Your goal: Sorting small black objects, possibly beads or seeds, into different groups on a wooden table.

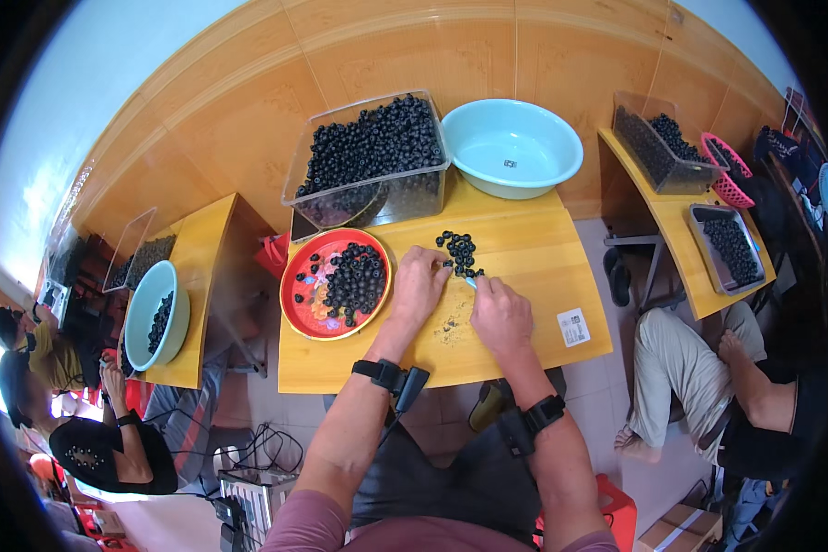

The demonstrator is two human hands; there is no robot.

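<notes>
My left hand point(420, 283) is over the middle of the yellow table point(543, 267), its fingertips pinched on a small black round part point(448, 264). Close by on the right, my right hand point(502, 315) grips a slim tool with a light-blue end point(471, 282), which points toward that part; its tip is too small to make out. Just beyond my fingers lies a loose pile of black round parts point(456, 245), some showing holes. Dark crumbs point(448, 329) are scattered between my wrists. Left of my left hand sits a round red tray point(292, 313) holding many more parts.
A clear plastic bin point(405, 191) full of black parts and a light-blue basin point(547, 147) stand at the table's back. A white label point(573, 327) is at its right edge. People sit at tables on both sides; cables point(271, 446) hang at lower left.
</notes>
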